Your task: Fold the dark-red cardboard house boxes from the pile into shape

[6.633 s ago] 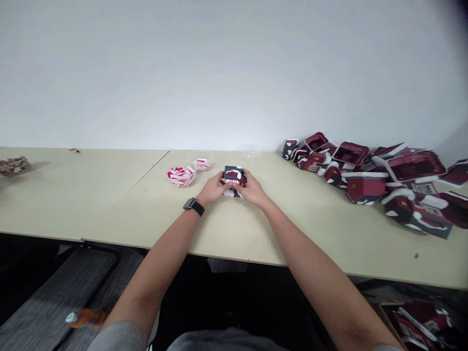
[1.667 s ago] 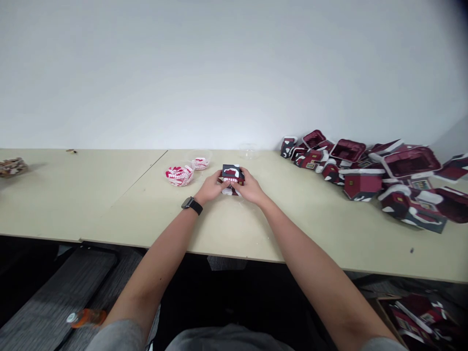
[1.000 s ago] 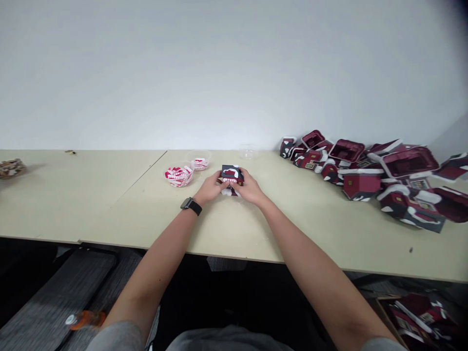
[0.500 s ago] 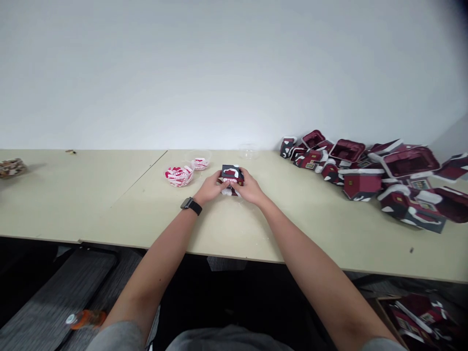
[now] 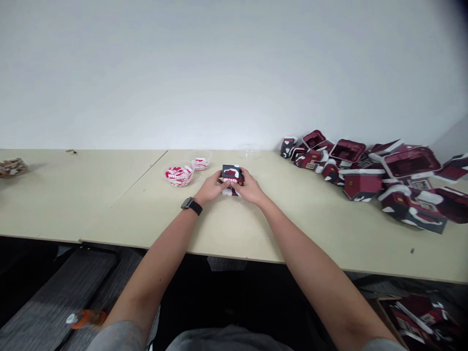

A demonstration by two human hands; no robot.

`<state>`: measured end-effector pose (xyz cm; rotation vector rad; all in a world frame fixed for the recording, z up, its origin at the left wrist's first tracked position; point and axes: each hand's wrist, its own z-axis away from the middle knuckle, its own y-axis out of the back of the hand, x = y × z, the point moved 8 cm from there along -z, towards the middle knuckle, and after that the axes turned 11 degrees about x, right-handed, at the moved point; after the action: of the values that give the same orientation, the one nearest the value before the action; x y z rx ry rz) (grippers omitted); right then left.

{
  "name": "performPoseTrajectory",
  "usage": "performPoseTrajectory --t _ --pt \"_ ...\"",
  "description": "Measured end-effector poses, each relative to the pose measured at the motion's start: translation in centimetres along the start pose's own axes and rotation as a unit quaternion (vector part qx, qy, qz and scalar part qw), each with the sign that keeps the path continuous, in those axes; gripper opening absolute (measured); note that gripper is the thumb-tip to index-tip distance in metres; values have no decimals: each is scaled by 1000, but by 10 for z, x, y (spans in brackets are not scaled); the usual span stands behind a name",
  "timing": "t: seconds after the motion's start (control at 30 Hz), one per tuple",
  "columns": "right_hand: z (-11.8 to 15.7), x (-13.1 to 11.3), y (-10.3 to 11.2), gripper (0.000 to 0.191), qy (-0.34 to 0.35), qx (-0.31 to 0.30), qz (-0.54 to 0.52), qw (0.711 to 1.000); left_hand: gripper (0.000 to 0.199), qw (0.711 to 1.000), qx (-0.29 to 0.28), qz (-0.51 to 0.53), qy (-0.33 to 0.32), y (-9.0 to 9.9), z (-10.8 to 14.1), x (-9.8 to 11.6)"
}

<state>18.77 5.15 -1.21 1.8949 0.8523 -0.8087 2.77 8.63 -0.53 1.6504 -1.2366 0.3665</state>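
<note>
Both my hands clasp a small toy house [image 5: 232,172] with a dark roof, white snow-like trim and dark red walls, low over the table in front of me. My left hand [image 5: 211,188] grips its left side, and a black watch sits on that wrist. On the opposite side my right hand [image 5: 251,187] is closed around it. Both thumbs meet on the near face, over the white trim. Its far side and base are partly hidden by my fingers. Left of my hands stands a clear bowl of red-and-white striped pieces [image 5: 179,175].
A second bowl of striped pieces [image 5: 200,164] stands behind the first. Near the wall is a clear bowl [image 5: 248,153]. Many similar houses [image 5: 363,185] are heaped at right; more lie in a box [image 5: 420,319] below. An orange bottle [image 5: 87,319] lies lower left.
</note>
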Motion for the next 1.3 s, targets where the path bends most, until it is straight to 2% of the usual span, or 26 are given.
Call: performPoseTrajectory --t 1.3 --pt "-1 1 -1 72 -4 3 -3 1000 59 1000 0 13 -6 -1 -1 -2"
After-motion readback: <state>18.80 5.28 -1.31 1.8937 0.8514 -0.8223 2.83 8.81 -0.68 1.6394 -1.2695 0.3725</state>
